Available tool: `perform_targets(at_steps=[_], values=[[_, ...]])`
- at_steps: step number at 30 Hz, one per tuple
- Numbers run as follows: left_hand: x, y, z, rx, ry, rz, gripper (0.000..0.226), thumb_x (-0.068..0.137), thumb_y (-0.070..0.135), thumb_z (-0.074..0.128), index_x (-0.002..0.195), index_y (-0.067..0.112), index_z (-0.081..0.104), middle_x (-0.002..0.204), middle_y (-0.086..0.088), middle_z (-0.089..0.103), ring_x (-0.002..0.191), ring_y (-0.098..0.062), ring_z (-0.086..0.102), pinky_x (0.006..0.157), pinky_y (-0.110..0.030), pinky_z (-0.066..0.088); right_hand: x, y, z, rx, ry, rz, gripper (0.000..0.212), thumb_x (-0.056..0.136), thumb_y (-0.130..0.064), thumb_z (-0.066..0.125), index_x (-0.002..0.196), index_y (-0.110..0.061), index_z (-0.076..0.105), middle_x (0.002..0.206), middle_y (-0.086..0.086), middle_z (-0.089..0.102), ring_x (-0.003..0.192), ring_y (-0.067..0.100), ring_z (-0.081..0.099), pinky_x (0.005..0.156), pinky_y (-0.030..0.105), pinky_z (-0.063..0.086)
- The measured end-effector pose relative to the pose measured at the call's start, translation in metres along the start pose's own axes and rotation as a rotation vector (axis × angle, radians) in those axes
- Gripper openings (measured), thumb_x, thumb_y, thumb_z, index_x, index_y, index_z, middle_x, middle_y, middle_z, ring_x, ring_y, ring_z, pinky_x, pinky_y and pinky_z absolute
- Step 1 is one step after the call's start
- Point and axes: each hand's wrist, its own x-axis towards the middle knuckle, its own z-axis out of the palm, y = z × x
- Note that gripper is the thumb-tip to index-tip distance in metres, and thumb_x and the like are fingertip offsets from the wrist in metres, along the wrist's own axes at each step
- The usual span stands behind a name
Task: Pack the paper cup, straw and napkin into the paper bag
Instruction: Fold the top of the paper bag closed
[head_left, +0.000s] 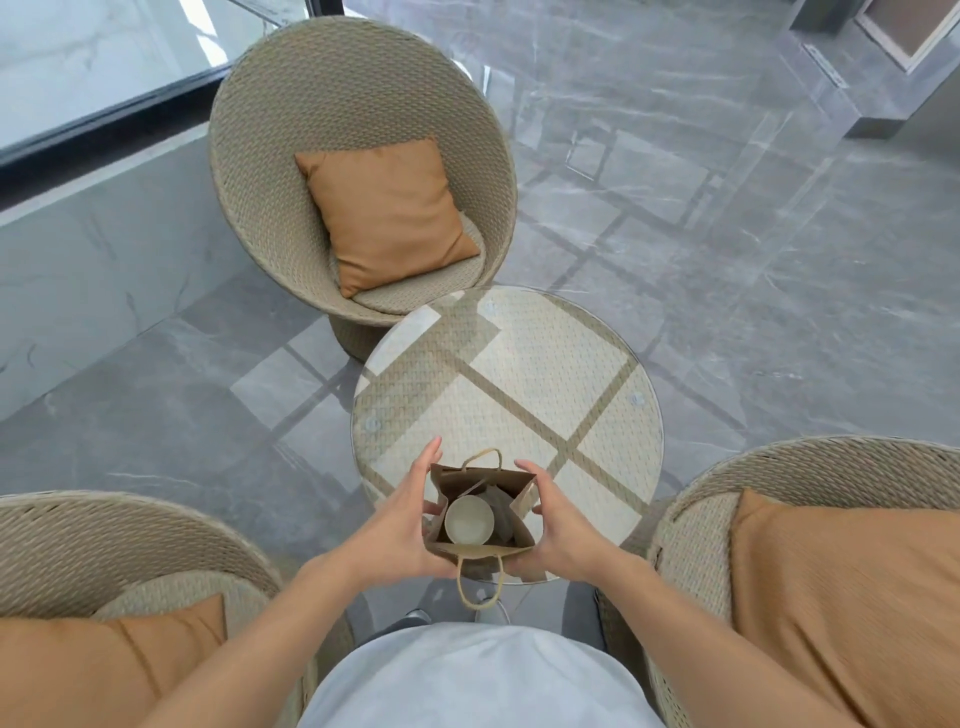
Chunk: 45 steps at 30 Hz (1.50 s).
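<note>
The paper bag (480, 480) is brown kraft paper, matt and slightly creased, with twisted paper-cord handles (479, 582). Inside it the paper cup (469, 518) shows a pale, smooth, matt lining. The desk (597, 395) has a woven wicker top of a light straw tone under a clear glass sheet, glossy enough to carry bright reflections. The chairs (291, 156) are the same coarse, ribbed wicker weave, dull in finish. The cushions (387, 213) are tan cloth, smooth and matt with soft wrinkles. The floor (753, 249) is grey marble-look tile, veined and highly polished. The person's shirt (478, 680) is pale, soft matt cloth
</note>
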Motion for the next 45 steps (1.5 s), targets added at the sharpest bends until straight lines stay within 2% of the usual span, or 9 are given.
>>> perform_targets(at_steps=[4,10,14,21,29,33,38,42,45], values=[[0.009,-0.005,0.007,0.005,0.073,0.027,0.134,0.052,0.050,0.092,0.146,0.059,-0.003,0.146,0.025,0.032,0.096,0.005,0.061,0.073,-0.012,0.052,0.004,0.001,0.004,0.039,0.043,-0.050,0.092,0.057,-0.032,0.090,0.123,-0.051,0.029,0.127,-0.015,0.049,0.113,0.012,0.052,0.092,0.026,0.047],[0.018,-0.012,0.009,-0.034,0.192,0.019,0.109,0.052,0.054,0.085,0.142,0.061,0.022,0.128,0.031,0.051,0.090,-0.007,0.065,0.073,-0.028,0.060,0.008,0.002,0.007,0.088,0.115,-0.043,0.070,0.066,-0.022,0.087,0.113,-0.046,0.041,0.117,-0.015,0.059,0.106,0.006,0.060,0.084,0.025,0.051],[0.023,-0.016,0.014,-0.007,0.241,0.021,0.104,0.062,0.027,0.094,0.133,0.067,0.029,0.112,0.031,0.063,0.086,-0.002,0.062,0.070,-0.018,0.055,0.008,0.003,0.008,0.096,0.174,-0.058,0.054,0.070,-0.016,0.083,0.103,-0.042,0.050,0.107,-0.018,0.062,0.098,-0.001,0.060,0.074,0.008,0.044],[0.029,-0.023,0.020,-0.152,0.343,-0.074,0.090,0.066,0.013,0.092,0.139,0.036,0.046,0.092,0.025,0.074,0.069,0.001,0.068,0.088,-0.037,0.057,0.012,0.003,0.014,0.176,0.254,-0.047,0.024,0.076,-0.015,0.080,0.086,-0.034,0.070,0.086,-0.015,0.071,0.084,0.002,0.059,0.067,0.008,0.044],[0.033,-0.026,0.019,-0.190,0.359,-0.100,0.064,0.075,-0.005,0.082,0.125,0.030,0.063,0.087,0.012,0.079,0.100,-0.004,0.069,0.110,-0.039,0.042,0.016,0.003,0.020,0.288,0.309,0.014,0.016,0.081,-0.007,0.075,0.084,-0.022,0.080,0.082,-0.006,0.074,0.074,0.005,0.062,0.069,0.011,0.046],[0.036,-0.025,0.020,-0.188,0.379,-0.131,0.054,0.075,-0.023,0.070,0.103,0.023,0.076,0.088,0.006,0.079,0.096,-0.015,0.071,0.095,-0.042,0.055,0.019,0.005,0.022,0.355,0.334,0.070,0.025,0.085,0.002,0.070,0.084,-0.021,0.081,0.086,-0.005,0.076,0.084,0.008,0.068,0.074,0.017,0.051],[0.035,-0.022,0.022,-0.175,0.404,-0.149,0.033,0.077,-0.014,0.075,0.085,0.018,0.083,0.094,0.000,0.078,0.088,-0.012,0.071,0.088,-0.030,0.057,0.025,0.006,0.028,0.504,0.387,0.198,0.044,0.086,0.016,0.058,0.071,-0.020,0.080,0.100,0.013,0.068,0.094,0.031,0.067,0.087,0.046,0.055],[0.030,-0.025,0.019,-0.135,0.412,-0.153,0.039,0.084,-0.015,0.068,0.087,0.021,0.082,0.090,-0.003,0.058,0.081,-0.010,0.056,0.079,-0.017,0.049,0.022,-0.001,0.028,0.461,0.409,0.276,0.041,0.087,0.003,0.067,0.065,-0.030,0.079,0.106,0.006,0.061,0.084,0.021,0.060,0.071,0.030,0.051],[0.025,-0.026,0.016,-0.275,0.331,-0.202,0.059,0.092,-0.016,0.054,0.082,0.035,0.082,0.072,0.008,0.070,0.057,0.004,0.061,0.058,-0.011,0.047,0.019,-0.007,0.027,0.472,0.374,0.397,0.051,0.089,0.006,0.049,0.070,-0.030,0.080,0.097,0.004,0.073,0.066,0.013,0.060,0.052,0.023,0.048]])
